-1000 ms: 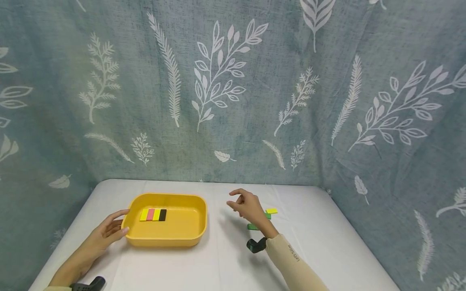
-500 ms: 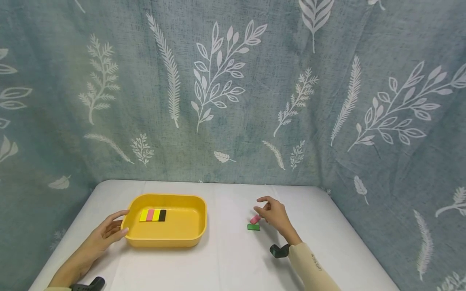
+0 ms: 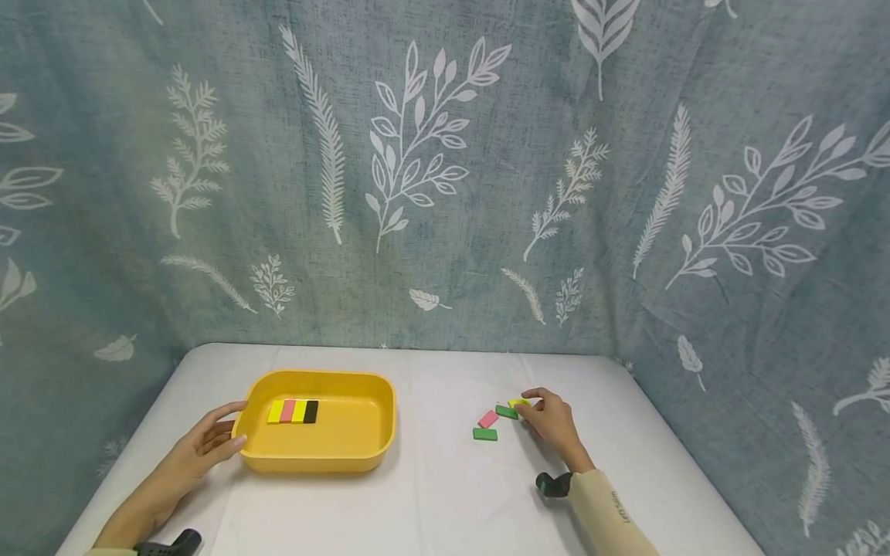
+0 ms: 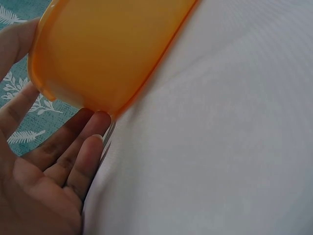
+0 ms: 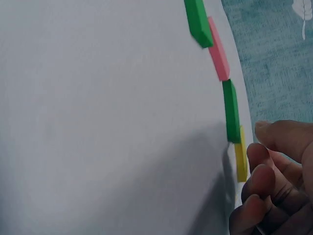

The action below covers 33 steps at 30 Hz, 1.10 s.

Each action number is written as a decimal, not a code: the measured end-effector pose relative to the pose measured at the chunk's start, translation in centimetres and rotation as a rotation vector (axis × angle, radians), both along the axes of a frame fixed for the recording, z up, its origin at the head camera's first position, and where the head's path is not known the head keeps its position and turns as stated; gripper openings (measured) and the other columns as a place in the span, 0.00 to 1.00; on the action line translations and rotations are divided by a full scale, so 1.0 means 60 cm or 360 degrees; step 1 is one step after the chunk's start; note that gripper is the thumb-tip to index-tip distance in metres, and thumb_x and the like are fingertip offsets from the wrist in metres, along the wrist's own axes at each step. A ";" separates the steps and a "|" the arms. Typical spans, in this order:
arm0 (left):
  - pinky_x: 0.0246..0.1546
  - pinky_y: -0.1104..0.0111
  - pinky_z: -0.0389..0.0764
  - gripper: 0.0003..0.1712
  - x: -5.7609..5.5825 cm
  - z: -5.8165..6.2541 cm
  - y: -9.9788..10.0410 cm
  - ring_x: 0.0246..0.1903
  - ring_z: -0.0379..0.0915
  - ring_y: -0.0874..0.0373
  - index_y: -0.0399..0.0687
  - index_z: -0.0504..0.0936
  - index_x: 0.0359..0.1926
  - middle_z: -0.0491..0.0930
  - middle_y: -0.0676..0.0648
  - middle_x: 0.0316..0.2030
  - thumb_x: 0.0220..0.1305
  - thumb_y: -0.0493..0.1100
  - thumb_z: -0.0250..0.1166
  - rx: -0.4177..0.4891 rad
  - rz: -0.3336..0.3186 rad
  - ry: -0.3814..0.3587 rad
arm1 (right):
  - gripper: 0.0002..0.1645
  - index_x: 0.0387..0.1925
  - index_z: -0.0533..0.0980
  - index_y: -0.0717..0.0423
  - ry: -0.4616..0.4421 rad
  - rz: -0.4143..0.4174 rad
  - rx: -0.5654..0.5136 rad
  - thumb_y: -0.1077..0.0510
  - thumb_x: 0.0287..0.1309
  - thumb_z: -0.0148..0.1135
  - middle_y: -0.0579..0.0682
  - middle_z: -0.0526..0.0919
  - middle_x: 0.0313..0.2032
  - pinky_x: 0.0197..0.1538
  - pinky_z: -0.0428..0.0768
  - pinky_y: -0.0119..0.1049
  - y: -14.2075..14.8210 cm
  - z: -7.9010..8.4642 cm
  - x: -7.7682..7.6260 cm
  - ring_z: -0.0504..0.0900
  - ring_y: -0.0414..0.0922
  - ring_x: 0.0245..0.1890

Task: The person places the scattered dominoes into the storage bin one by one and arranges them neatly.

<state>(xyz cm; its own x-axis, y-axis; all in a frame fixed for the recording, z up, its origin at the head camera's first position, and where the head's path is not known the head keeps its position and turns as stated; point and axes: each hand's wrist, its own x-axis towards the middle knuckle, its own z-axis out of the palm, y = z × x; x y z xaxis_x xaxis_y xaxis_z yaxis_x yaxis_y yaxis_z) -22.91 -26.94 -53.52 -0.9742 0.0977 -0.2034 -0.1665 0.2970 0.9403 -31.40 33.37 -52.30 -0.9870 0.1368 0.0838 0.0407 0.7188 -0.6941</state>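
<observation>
My left hand [image 3: 182, 457] touches the left end of the yellow tray [image 3: 351, 436], fingertips and thumb spread along its rim and wall. In the left wrist view its fingers [image 4: 80, 169] lie against the tray's outer side. On the white table, my right hand [image 3: 554, 425] reaches over a yellow block [image 3: 515, 402], thumb and index finger apart on either side of it. Between those fingertips and the yellow block [image 5: 241, 159] a small gap shows in the right wrist view. Beside it lie a green block [image 3: 507, 412], a pink block [image 3: 489, 419] and another green block [image 3: 485, 435].
Inside the tray, a yellow block [image 3: 275, 411], a pink block [image 3: 287, 411], a second yellow block [image 3: 299, 411] and a black block [image 3: 311, 411] stand side by side. A patterned curtain [image 3: 445, 193] rises behind the white table [image 3: 431, 494].
My right hand has moved right across the loose blocks, with nothing in it, to the yellow one, uncovering the pink and green blocks. My left hand and the tray stay put.
</observation>
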 end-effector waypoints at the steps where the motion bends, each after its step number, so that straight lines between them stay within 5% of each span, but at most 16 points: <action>1: 0.68 0.30 0.54 0.50 -0.001 0.000 0.000 0.71 0.55 0.33 0.55 0.49 0.82 0.55 0.30 0.75 0.70 0.60 0.66 -0.0002 0.0003 -0.0005 | 0.23 0.56 0.80 0.60 -0.0011 -0.0021 -0.0003 0.52 0.64 0.71 0.50 0.81 0.25 0.24 0.75 0.34 0.003 -0.002 -0.001 0.76 0.43 0.20; 18: 0.68 0.30 0.54 0.50 0.000 0.001 0.000 0.71 0.57 0.33 0.54 0.50 0.81 0.56 0.30 0.74 0.70 0.60 0.67 -0.0013 0.0007 0.0012 | 0.25 0.51 0.79 0.66 -0.0097 -0.0204 -0.0002 0.53 0.60 0.74 0.50 0.83 0.23 0.21 0.75 0.33 0.011 -0.009 -0.006 0.76 0.42 0.18; 33: 0.68 0.29 0.52 0.50 0.001 0.005 0.002 0.71 0.56 0.33 0.53 0.50 0.81 0.56 0.30 0.74 0.70 0.60 0.66 -0.0014 0.0015 0.0002 | 0.24 0.53 0.80 0.63 -0.0130 -0.0107 0.0034 0.53 0.60 0.73 0.49 0.81 0.21 0.21 0.74 0.33 0.013 -0.005 -0.008 0.74 0.42 0.16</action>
<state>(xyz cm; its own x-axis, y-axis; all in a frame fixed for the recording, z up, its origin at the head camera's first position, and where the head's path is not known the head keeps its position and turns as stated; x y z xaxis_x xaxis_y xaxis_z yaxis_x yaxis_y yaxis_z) -22.85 -26.85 -53.23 -0.9754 0.0867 -0.2028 -0.1680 0.3037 0.9378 -31.89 34.16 -52.59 -0.9794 0.2018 0.0072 0.1449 0.7270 -0.6712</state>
